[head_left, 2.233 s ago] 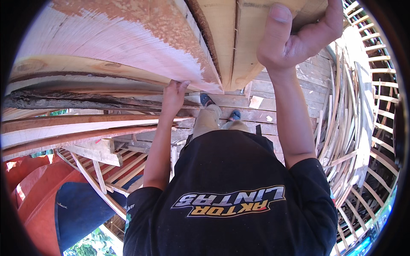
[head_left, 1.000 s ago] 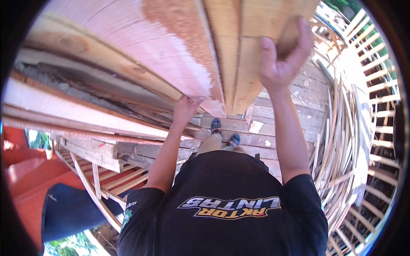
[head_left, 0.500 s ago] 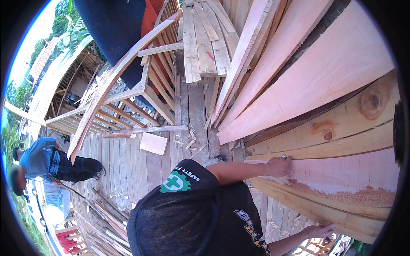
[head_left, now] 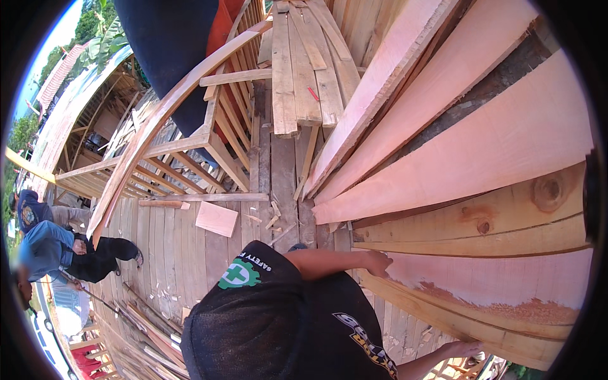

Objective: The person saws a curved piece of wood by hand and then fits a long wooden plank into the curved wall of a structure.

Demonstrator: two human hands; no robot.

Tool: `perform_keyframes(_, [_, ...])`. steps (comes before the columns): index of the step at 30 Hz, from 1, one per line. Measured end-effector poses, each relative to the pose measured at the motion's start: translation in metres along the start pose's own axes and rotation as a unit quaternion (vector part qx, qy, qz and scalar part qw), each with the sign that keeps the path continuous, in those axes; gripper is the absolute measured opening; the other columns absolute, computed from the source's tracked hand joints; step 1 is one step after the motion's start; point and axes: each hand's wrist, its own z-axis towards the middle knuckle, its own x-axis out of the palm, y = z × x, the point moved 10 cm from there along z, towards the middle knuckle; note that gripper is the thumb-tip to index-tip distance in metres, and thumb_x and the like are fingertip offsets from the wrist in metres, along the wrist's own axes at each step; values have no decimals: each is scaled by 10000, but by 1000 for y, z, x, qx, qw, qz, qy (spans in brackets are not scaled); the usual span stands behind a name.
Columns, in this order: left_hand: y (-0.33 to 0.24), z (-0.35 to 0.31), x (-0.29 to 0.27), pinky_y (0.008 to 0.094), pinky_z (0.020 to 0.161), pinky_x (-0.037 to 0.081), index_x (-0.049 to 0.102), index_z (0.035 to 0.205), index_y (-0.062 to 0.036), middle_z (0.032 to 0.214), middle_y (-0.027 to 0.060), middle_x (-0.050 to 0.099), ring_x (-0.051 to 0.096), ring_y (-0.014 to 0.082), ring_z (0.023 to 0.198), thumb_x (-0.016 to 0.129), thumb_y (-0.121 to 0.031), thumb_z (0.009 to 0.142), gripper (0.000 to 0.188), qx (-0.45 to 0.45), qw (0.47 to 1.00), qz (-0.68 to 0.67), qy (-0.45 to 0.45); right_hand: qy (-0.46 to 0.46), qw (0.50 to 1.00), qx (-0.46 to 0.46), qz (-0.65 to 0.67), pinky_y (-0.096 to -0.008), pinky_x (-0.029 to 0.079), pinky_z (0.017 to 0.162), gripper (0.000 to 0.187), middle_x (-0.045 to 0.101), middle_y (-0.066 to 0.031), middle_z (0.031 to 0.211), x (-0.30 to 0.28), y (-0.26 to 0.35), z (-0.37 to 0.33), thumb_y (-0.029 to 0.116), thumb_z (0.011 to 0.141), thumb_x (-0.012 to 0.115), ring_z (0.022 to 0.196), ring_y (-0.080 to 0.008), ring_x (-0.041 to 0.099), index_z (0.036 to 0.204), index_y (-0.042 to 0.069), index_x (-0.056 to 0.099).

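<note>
My left hand (head_left: 378,263) is at the near end of a wide pink plank (head_left: 481,269), its bent fingers closed over the end. Rough, reddish fibres run along the plank's lower side. On either side of it lie yellowish planks (head_left: 405,297), side by side and narrowing toward me. Farther down, my right hand (head_left: 464,349) touches the lower edge of the outermost yellowish plank, fingers stretched out and holding nothing I can see; part of them is hard to make out. Both arms reach rightward from my black shirt.
More pink planks (head_left: 456,136) fan out above, with dark gaps between. A stack of boards (head_left: 307,76) stands at the back beside a slatted railing (head_left: 231,149) and a long curved timber (head_left: 136,158). A wood block (head_left: 216,218) and chips lie on the floor. Two people (head_left: 47,244) are at left.
My left hand has moved left along the pink plank to its end. My right hand has shifted slightly left and down. The view has moved; a second person shows at far left.
</note>
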Motion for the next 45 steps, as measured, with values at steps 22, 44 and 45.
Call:
perform_keyframes(22, [-374,-156,-270,603,1106,170,253,1454,-47,1492,314,182,168,504,1382,717,-277,797,836,561,611,110,-547,-82,836,-510,-185,-539,232,1103,578,352,-237,1435,15,342,-70,88,773,631,1341,-418,321,1327,34,474])
perform_keyframes(44, [-430,-146,-274,593,1111,218,261,1449,-7,1477,376,126,153,559,1368,672,-188,800,789,647,575,142,-480,-93,810,-556,-164,-487,215,1137,580,290,-216,1506,47,385,0,111,801,603,1417,-430,197,1358,17,471])
perform_keyframes(45, [-429,-146,-274,592,1111,217,259,1449,-5,1478,373,129,148,556,1372,671,-183,803,786,648,573,139,-482,-84,813,-553,-160,-487,212,1139,585,277,-220,1511,47,384,0,114,799,608,1420,-435,188,1359,16,470])
